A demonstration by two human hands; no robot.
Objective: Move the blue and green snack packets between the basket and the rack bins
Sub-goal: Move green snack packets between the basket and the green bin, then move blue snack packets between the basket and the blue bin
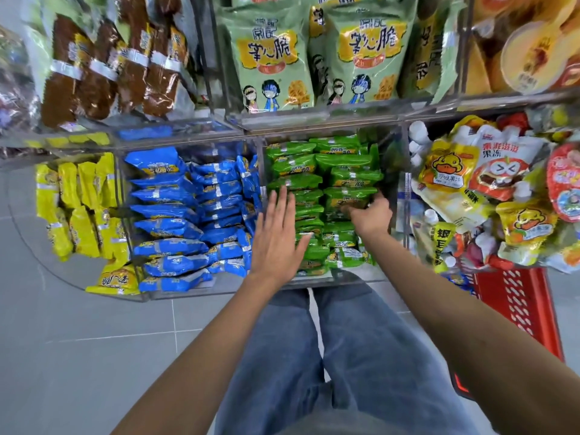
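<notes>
Shop rack (314, 125) of clear bins over grey floor (94, 340). Green packets (345, 177) piled in middle bin, blue packets (175, 215) in next bin to the left, red basket (518, 296) low on the right. Left grip (279, 233) spread flat over green pile. Right grip (372, 215) curled, pinching one of the green packets. Might drag slippery neighbours out and spill them.

We find the bin (351, 274) of green packets (339, 171) open from above but packed full; a shelf (314, 120) overhangs its back, and a red basket (518, 296) stands to its right.
</notes>
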